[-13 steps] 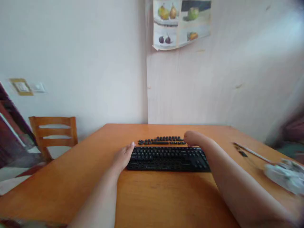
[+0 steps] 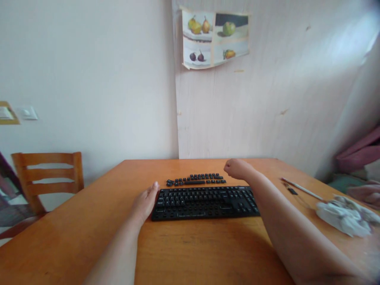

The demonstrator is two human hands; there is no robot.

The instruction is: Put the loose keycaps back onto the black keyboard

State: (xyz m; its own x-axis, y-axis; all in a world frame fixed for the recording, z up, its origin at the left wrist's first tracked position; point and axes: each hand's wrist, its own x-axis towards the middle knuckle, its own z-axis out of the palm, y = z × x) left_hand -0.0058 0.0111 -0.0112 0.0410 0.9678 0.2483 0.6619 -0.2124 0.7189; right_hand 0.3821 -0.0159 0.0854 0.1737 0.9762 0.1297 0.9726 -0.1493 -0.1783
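Note:
A black keyboard (image 2: 204,204) lies flat on the wooden table, its front rows bare of keycaps. Against its left end rests my left hand (image 2: 145,204), the thumb side up and the fingers along the edge, holding it. Behind the keyboard, loose black keycaps (image 2: 194,182) are laid out in rows, among them a long space bar. My right hand (image 2: 236,168) is closed just above the right end of these rows, apart from the keyboard. Its fingertips are curled in, so anything between them is hidden.
At the right lie a thin pale stick (image 2: 303,188), a small dark piece (image 2: 292,191) and a crumpled whitish bag (image 2: 341,215). What looks like another person's hand (image 2: 366,194) blurs at the right edge. A wooden chair (image 2: 49,174) stands left of the table.
My right hand has lifted away from the keyboard's rear edge and the keycaps. My left hand stays at the keyboard's left end. The whole view has shifted slightly.

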